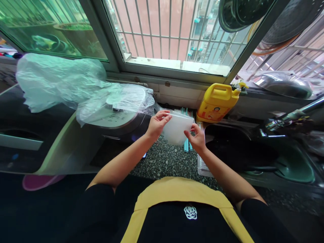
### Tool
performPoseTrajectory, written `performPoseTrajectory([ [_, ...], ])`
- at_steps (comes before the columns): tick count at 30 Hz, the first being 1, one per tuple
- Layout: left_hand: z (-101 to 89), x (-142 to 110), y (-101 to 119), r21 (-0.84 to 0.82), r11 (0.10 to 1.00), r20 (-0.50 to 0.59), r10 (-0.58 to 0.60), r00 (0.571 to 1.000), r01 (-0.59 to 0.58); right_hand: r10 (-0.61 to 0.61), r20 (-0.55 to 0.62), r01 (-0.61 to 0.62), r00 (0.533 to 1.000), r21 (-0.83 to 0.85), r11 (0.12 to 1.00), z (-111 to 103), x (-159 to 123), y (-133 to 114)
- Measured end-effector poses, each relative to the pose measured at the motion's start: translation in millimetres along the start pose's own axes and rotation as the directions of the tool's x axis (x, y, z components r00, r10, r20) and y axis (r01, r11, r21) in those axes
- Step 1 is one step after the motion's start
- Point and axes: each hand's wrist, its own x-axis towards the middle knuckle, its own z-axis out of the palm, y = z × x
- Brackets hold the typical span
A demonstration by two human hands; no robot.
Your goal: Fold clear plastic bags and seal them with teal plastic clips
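Observation:
Over the counter, both hands hold a milky, translucent plastic bag (177,130) with a straight upper edge that looks doubled. My left hand (157,125) pinches its upper left corner between thumb and fingers. On the right edge, my right hand (196,137) grips it, the thumb in front and the other fingers curled behind. Whether anything is inside the bag cannot be made out. Behind and below it lie light-blue strips (186,145), partly hidden, on the speckled dark countertop (162,158).
A plastic-covered rounded appliance (116,116) stands left of my hands. To the right are a yellow jug (216,103), a clear plastic tray (203,167), and a sink holding a dark pan (240,152) under a metal faucet (275,124). A barred window (162,30) rises behind.

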Motion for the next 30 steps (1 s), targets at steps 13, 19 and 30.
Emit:
performPoseTrajectory([
  [13,-15.5,2.5,22.0,0.080,0.996,0.172,0.016,0.985,-0.030,-0.281,0.437,0.397,0.854,-0.200,0.896,-32.8,45.9,-29.6],
  [19,-23.9,-1.2,5.6,0.001,0.998,0.178,-0.066,0.982,0.067,-0.187,0.333,0.268,0.924,-0.215,0.939,-44.9,50.7,-35.1],
  [30,-11.8,-9.0,-5.2,0.041,0.995,0.186,-0.092,0.978,0.085,-0.140,0.216,0.201,0.966,-0.295,0.934,-51.3,47.3,-37.1],
])
